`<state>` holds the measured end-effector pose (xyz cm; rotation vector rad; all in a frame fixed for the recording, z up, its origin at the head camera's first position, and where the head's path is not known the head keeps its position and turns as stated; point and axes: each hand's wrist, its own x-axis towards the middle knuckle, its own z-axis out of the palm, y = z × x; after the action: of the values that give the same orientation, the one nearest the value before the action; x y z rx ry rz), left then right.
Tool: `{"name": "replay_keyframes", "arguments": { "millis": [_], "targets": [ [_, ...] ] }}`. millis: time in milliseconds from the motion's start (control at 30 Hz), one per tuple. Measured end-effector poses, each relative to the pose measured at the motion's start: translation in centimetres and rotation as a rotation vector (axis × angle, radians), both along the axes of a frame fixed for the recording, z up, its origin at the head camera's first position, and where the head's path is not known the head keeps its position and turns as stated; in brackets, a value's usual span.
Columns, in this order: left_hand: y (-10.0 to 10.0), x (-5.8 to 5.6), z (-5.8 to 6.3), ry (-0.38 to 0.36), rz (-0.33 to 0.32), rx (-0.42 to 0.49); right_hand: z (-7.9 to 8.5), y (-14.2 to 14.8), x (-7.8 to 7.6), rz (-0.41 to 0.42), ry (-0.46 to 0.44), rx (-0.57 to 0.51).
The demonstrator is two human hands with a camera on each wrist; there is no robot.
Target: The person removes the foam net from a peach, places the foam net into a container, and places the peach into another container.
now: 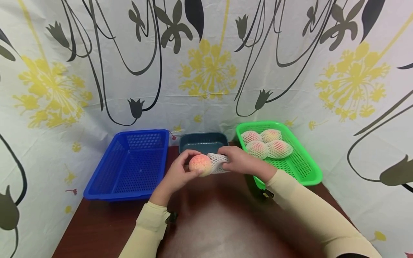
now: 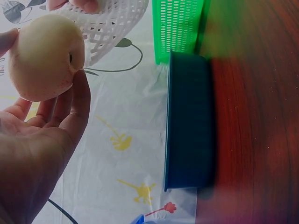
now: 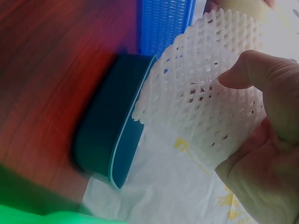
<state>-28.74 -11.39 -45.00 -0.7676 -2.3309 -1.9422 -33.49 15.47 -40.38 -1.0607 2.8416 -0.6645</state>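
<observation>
— While your hands hang above the tabletop [image 1: 209,225], what does each hold?

— My left hand [image 1: 175,175] is clamped on a peach [image 1: 200,163], thumb and fingers about it: smooth, rounded, red-speckled above, cream-yellow below.

— Its orientation?

— In the left wrist view, its dark-centred hollow faces the table side; I cannot fix a long axis on so round a form. Beside it, my right hand [image 1: 240,160] pinches a white net sleeve [image 1: 218,163], lying lengthwise left to right.

— Beyond?

— A teal box [image 1: 204,137], between a blue basket [image 1: 138,173] and a green basket [image 1: 317,176] with four netted peaches [image 1: 279,148].
</observation>
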Motion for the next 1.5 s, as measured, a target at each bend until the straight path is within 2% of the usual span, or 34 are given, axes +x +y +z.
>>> {"name": "replay_keyframes", "arguments": {
  "millis": [167, 267, 700, 933, 967, 1267, 1500],
  "targets": [
    [0.0, 0.1, 0.0, 0.002, 0.001, -0.002, 0.0, 0.2, -0.9, 0.018, -0.010, 0.015],
    [0.0, 0.1, 0.1, 0.008, 0.004, 0.002, 0.0, 0.3, -2.0, 0.035, -0.009, 0.028],
    [0.1, 0.1, 0.0, 0.018, 0.007, -0.010, 0.0, -0.4, -9.8, -0.038, 0.060, 0.177],
    [0.5, 2.0, 2.8, 0.015, -0.003, -0.008, -0.5, -1.8, -12.7, -0.062, 0.100, 0.196],
    [0.5, 2.0, 2.9, 0.012, -0.004, -0.004, -0.6, -2.0, -13.1, -0.064, 0.103, 0.201],
    [0.6, 1.9, 2.8, -0.013, 0.001, -0.008, -1.1, -3.1, -15.1, -0.136, 0.145, 0.227],
    [0.5, 1.9, 3.1, 0.007, 0.002, -0.021, -1.7, -3.8, -15.7, -0.175, 0.206, 0.265]
  ]
}}
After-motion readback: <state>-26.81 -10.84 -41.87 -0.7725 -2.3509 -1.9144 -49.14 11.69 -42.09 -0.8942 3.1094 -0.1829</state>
